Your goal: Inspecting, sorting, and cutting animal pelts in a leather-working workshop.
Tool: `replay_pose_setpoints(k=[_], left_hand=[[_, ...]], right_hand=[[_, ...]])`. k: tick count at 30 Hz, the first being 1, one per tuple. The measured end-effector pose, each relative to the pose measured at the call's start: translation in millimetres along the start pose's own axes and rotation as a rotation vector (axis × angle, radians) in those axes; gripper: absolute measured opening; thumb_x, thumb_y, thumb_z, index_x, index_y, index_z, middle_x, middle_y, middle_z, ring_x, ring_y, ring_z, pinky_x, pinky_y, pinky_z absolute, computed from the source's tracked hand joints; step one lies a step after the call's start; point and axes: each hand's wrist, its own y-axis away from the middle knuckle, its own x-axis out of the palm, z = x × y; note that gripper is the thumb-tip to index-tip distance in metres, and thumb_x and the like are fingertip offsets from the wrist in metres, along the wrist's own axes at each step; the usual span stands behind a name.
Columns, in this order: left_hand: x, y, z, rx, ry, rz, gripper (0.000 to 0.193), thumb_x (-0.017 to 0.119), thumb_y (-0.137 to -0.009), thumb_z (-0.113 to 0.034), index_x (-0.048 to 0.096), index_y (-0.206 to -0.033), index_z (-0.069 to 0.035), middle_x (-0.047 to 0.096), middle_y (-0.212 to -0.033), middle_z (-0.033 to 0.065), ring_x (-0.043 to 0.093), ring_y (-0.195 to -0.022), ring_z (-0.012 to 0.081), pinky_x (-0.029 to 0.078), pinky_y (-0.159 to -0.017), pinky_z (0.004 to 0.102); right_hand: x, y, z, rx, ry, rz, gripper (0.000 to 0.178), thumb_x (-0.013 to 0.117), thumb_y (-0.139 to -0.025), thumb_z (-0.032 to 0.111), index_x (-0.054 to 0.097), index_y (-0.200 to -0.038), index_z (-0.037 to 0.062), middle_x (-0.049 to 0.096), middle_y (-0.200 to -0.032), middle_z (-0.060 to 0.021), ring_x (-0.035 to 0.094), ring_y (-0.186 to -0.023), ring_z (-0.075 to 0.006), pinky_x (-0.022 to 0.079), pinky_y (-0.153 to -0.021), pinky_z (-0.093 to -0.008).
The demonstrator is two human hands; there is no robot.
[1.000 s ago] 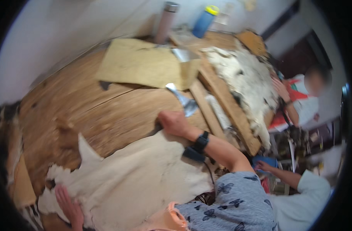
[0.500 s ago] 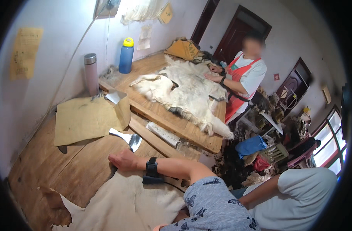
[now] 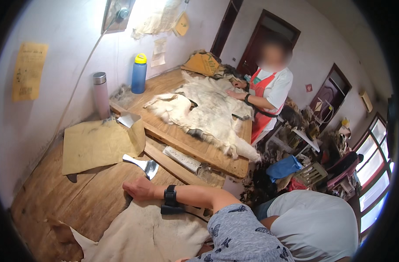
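Note:
My right hand [image 3: 139, 188] is closed at the upper edge of a pale, bare-sided hide [image 3: 142, 231] lying on the wooden tabletop, seemingly gripping that edge; the fingertips are hidden. A dark wristband with a small box surrounds that wrist. Just beyond the knuckles rests a shiny metal scraper [image 3: 150, 169] with a flared blade and narrow handle, touched by no hand. The hide's left part [image 3: 79, 238] curls up, with brownish skin showing there. My left hand does not show. Across the adjoining table, a co-worker's hands [image 3: 237, 94] lie on a large white furry hide [image 3: 212, 109].
A tan paper sheet [image 3: 94, 144] lies left of the scraper. Pink [image 3: 101, 96] and blue [image 3: 139, 77] bottles stand by the wall. A wooden strip [image 3: 173, 166] borders the table. At right, a person in white [image 3: 315, 222] bends low near a heap of scraps.
My view has shifted slightly. The person in white at right has bent lower and further left. My right hand stays at the hide's edge, and the scraper has not visibly moved.

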Motion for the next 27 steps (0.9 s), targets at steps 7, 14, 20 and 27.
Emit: replay_pose_setpoints(k=[7, 14, 20, 27], left_hand=[[5, -3, 3, 0.015, -0.047, 0.058, 0.055, 0.037, -0.089, -0.027, 0.021, -0.132, 0.003, 0.019, -0.14, 0.0189, 0.018, -0.13, 0.0305, 0.014, -0.105, 0.0393], [22, -1, 8, 0.205, 0.134, -0.154, 0.06, 0.044, -0.085, -0.029, 0.025, -0.128, 0.008, 0.032, -0.128, 0.0281, 0.028, -0.119, 0.0421, 0.02, -0.1, 0.0479], [21, 1, 3, 0.221, 0.022, -0.153, 0.057, 0.046, -0.085, -0.025, 0.029, -0.125, 0.01, 0.032, -0.128, 0.027, 0.029, -0.12, 0.0395, 0.021, -0.1, 0.0467], [14, -3, 0, 0.321, -0.05, -0.117, 0.056, 0.043, -0.086, -0.026, 0.027, -0.128, 0.008, 0.028, -0.132, 0.0246, 0.025, -0.123, 0.037, 0.018, -0.102, 0.0442]], right_hand=[[-6, -1, 6, 0.009, -0.04, -0.062, 0.006, 0.052, -0.076, 0.013, 0.046, -0.076, 0.009, 0.05, -0.055, -0.0121, 0.052, -0.051, -0.032, 0.039, -0.045, -0.0402], [-12, 0, 5, 0.102, -0.095, 0.028, 0.012, 0.056, -0.063, 0.011, 0.049, -0.067, 0.0022, 0.055, -0.061, -0.0189, 0.055, -0.063, -0.0386, 0.042, -0.053, -0.0438], [-16, 2, 8, 0.027, -0.061, -0.002, 0.011, 0.049, -0.07, 0.013, 0.047, -0.065, 0.0039, 0.054, -0.061, -0.0175, 0.053, -0.061, -0.0384, 0.041, -0.052, -0.0446], [-11, -1, 8, 0.043, -0.016, 0.032, 0.012, 0.05, -0.071, 0.016, 0.05, -0.065, 0.005, 0.056, -0.062, -0.0168, 0.055, -0.061, -0.0374, 0.042, -0.052, -0.0444]])
